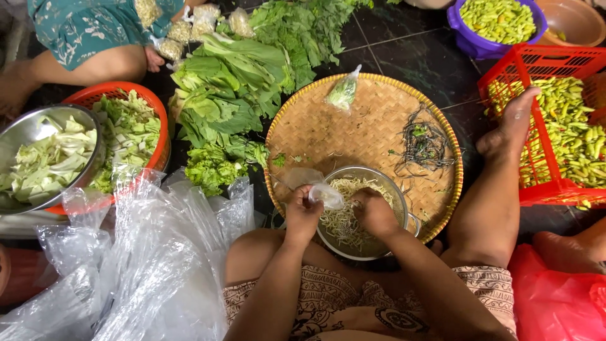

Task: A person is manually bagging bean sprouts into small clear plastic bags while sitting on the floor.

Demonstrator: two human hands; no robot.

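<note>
Sitting on the floor, you hold a small clear plastic bag (323, 194) pinched in your left hand (303, 213), fingers closed on it. Your right hand (374, 213) curls into pale bean sprouts (344, 221) in a metal bowl (404, 202), grip hidden. One filled bag (344, 91) lies on the woven tray (328, 132); most sprouts remain loose.

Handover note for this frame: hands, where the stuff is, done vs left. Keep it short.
Left hand: holds a small clear plastic bag over the metal bowl.
Right hand: down in the bean sprouts in that bowl.
Bowl sits on the round woven tray, near the person's lap.
Done: one filled bag lies at the tray's far edge; a dark pile of trimmings on the tray.
Left: the bowl holds plenty of sprouts; empty bags are piled to the left.
</note>
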